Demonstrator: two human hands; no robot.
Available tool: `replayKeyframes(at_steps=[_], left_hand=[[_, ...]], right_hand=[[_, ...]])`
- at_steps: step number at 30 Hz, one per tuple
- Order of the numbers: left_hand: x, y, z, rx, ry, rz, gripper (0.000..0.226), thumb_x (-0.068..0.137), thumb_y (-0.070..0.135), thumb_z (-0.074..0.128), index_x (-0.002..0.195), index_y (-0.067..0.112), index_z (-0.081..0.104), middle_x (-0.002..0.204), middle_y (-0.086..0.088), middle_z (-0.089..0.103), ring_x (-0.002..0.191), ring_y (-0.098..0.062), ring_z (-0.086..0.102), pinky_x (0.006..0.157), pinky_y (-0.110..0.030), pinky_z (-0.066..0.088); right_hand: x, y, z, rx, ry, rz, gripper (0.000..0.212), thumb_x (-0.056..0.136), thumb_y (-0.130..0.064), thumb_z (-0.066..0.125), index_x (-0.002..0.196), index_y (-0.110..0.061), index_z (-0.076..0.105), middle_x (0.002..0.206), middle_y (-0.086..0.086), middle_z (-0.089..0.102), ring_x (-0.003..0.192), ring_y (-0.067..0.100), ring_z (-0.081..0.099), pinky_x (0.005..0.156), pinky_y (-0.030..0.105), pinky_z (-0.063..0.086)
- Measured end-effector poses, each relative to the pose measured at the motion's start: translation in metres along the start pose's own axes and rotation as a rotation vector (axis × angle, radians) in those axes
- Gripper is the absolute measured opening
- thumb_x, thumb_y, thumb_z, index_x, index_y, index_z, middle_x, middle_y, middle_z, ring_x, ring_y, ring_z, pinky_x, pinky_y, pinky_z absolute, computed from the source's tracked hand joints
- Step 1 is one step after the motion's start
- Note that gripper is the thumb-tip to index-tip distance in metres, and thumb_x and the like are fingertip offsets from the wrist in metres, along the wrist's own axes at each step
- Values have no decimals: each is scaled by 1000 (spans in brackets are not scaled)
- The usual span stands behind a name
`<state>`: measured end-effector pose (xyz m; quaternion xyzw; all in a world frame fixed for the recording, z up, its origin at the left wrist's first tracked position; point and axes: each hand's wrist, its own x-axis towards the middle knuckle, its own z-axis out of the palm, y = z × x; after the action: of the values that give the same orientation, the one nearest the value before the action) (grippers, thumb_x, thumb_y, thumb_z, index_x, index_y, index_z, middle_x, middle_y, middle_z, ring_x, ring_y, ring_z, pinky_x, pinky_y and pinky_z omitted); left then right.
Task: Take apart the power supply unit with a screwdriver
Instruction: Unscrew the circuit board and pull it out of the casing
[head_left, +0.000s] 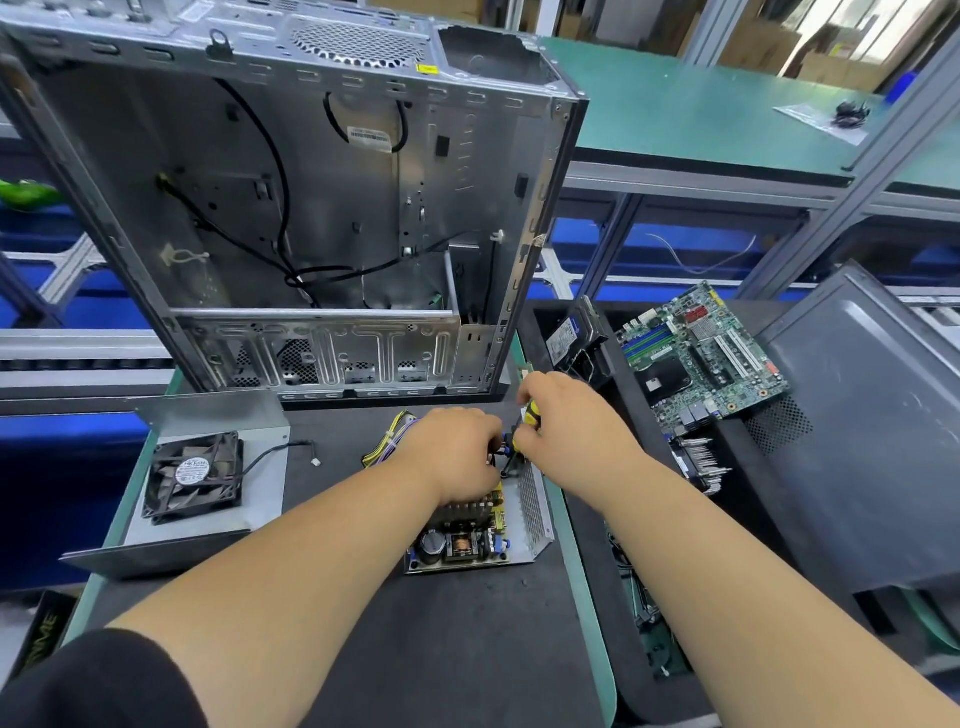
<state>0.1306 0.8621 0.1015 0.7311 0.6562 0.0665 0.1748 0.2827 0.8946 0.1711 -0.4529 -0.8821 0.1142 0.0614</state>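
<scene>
- My right hand has its fingers curled tight round the yellow-and-black screwdriver, tip pointing down into the power supply unit.
- My left hand rests on the far end of the opened unit, fingers bent (I cannot tell what they grip).
- The unit sits mid-bench, its fan cover lying well to the left, the empty case beyond.
</scene>
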Motion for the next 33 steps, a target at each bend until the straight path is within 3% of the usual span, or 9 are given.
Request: replayKeyframes(at_steps=[3,6,8,12,15,21,25,28,33], left_hand=[[0,0,0,-1,-3,6,18,78,30,61,89,28,46,95,4,54,99,-24,56,76,-31,40],[0,0,1,-28,-7,-13,29,78,29,59,107,27,58,99,4,57,102,-24,55,78,-33,45],[-1,0,1,-26,-10,-21,36,78,30,59,114,28,58,102,4,57,103,-25,54,81,-34,47],[1,-1,2,0,4,-4,22,79,30,59,99,25,54,100,3,57,100,-24,55,78,-31,42],[0,0,0,7,6,6,18,79,29,60,88,28,44,89,6,47,97,-24,55,72,-29,34],[0,0,1,-22,15,-7,34,79,29,59,113,28,59,105,3,59,102,-23,55,80,-32,44],[1,0,2,14,24,7,21,78,31,61,98,24,54,99,2,57,99,-24,56,75,-30,36],[0,-1,0,-1,4,8,20,77,30,62,87,28,45,91,5,51,98,-25,56,76,-31,42],[-1,0,0,-39,-5,-11,30,77,29,60,106,27,59,99,5,57,102,-24,56,85,-36,49]], right_hand=[[-3,0,2,-33,7,-8,23,90,-27,55,109,-14,54,103,4,56,93,27,53,76,37,42],[-4,0,4,-166,47,-21,31,98,-47,47,100,-16,51,83,0,54,78,27,54,62,35,37],[-3,0,4,-177,42,-5,35,101,-49,42,99,-15,52,75,-2,50,74,27,53,59,34,34],[-3,-2,5,-19,25,12,17,99,-29,49,107,-15,53,87,0,56,84,28,55,64,34,37],[-6,-3,6,9,37,-5,20,92,-22,52,111,-14,52,102,4,57,89,27,52,67,34,36],[-6,-1,7,-156,74,0,33,101,-47,43,98,-16,52,83,1,58,79,27,57,60,35,35],[-3,-1,5,7,40,19,18,97,-28,52,109,-15,53,96,3,60,88,26,54,66,34,34],[-4,-2,4,6,37,-8,23,89,-22,54,110,-14,53,104,4,54,91,26,49,70,34,33],[-4,0,5,-181,68,-14,31,98,-48,46,94,-17,46,80,-2,50,77,26,52,62,35,35]])
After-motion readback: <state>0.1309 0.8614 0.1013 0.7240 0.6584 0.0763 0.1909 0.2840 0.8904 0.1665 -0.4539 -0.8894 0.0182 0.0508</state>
